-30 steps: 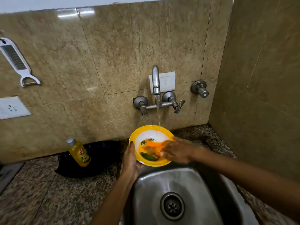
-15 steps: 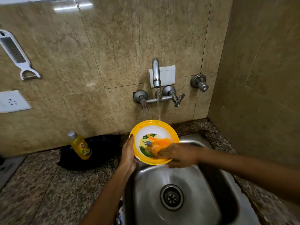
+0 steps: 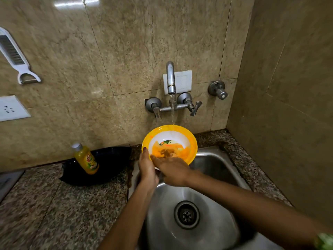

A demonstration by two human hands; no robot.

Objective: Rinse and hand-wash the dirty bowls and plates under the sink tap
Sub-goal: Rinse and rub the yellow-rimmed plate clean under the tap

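A bowl (image 3: 193, 145) with a yellow rim and a white inside is tilted toward me over the back of the steel sink (image 3: 216, 170). My left hand (image 3: 147, 168) grips its left rim, thumb on the edge. My right hand (image 3: 173, 170) reaches in from the near side. Its straight fingers press on a blurred orange patch in the bowl's bottom. Whether a scrub pad lies under them I cannot tell. Water falls from the wall tap (image 3: 170, 76) onto the bowl's far rim.
A yellow dish-soap bottle (image 3: 86, 159) stands on the granite counter left of the sink, in front of a black dish (image 3: 111, 159). The drain (image 3: 186, 214) is uncovered. A wall closes in at the right. A white peeler (image 3: 16, 56) and a socket (image 3: 10, 108) are on the left wall.
My right hand has moved from the bowl's right side to its near left side, still rubbing inside. The bowl stays under the running water, held by my left hand.
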